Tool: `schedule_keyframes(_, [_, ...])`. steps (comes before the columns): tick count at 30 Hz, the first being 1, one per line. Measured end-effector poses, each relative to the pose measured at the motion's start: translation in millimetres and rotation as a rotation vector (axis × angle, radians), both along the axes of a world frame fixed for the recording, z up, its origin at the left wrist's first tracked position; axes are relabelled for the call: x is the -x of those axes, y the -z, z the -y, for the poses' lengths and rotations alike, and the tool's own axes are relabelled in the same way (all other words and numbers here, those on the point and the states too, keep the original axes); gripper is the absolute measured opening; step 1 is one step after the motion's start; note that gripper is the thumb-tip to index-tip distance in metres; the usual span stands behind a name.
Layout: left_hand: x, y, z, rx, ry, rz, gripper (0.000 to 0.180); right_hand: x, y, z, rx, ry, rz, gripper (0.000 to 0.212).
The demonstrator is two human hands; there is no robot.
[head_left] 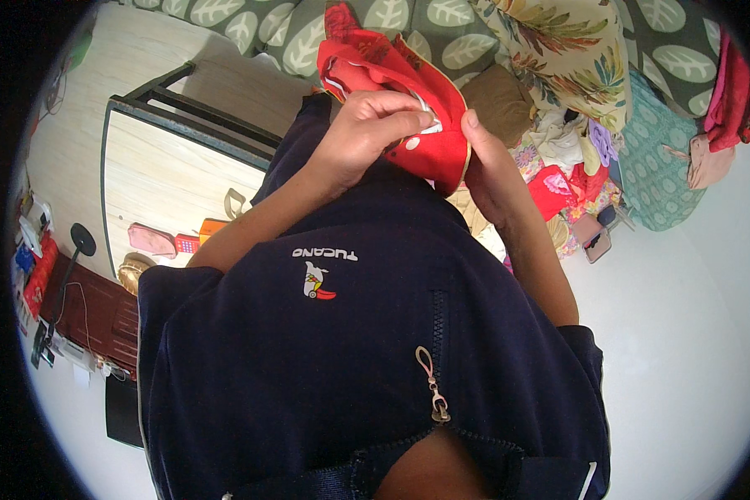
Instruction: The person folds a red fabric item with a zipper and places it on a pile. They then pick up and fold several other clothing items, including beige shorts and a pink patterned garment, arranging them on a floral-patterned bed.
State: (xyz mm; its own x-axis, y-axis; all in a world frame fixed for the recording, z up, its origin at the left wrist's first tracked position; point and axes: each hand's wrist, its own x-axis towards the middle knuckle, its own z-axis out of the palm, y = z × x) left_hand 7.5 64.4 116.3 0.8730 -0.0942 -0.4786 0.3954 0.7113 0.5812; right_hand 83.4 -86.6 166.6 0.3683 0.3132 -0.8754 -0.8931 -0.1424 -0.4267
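A red garment (446,92) with narrow gold edging is held up over my lap. My left hand (362,125) is closed, thumb and forefinger pinched together at a small white piece (431,123) on the cloth; whether it is a label or a lining cannot be made out. Just below those fingertips is a round white button or spot (412,143). My right hand (485,162) grips the garment's right edge, the thumb in front and the other fingers mostly hidden behind it.
Patterned leaf-print cushions (375,21) lie beyond the garment. To the right is a heap of mixed clothes (558,158), near a small open pink case (592,229). On the left, a black-framed table (142,179) carries a pink pouch (152,239) and a red phone-like object (187,243).
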Motion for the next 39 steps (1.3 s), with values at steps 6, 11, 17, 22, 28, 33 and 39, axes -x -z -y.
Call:
schedule_keyframes(6, [-2.9, -0.9, -2.8, -0.021, 0.041, 0.051, 0.014, -1.4, 1.9, -8.5, -0.033, 0.000, 0.201, 0.025])
schedule_keyframes(11, [-3.3, -0.4, 3.7, -0.014, 0.023, 0.023, 0.015, -6.8, 7.4, 1.4, 0.074, -0.116, 0.441, 0.020])
schedule_keyframes(17, [-3.0, 5.6, -2.4, 0.089, 0.079, -0.109, 0.012, -8.5, 10.2, 10.0, 0.161, -0.335, 0.633, 0.022])
schedule_keyframes(22, [-5.1, 5.2, -4.2, -0.001, 0.132, -0.098, 0.013, -9.9, 13.6, 11.9, 0.198, -0.349, 0.670, 0.024])
schedule_keyframes(28, [-12.4, 8.6, 3.7, -0.100, 0.093, 0.037, 0.016, -15.7, 10.7, 9.1, 0.202, -0.268, 0.572, 0.024])
schedule_keyframes(33, [-16.8, 10.2, 8.1, 0.094, 0.120, -0.067, 0.011, -11.9, 12.5, 7.4, 0.286, -0.455, 0.721, 0.028])
schedule_keyframes(39, [-12.7, 13.1, 15.5, 0.246, 0.088, -0.184, 0.011, -5.4, 18.5, 10.4, 0.296, -0.425, 0.805, 0.033])
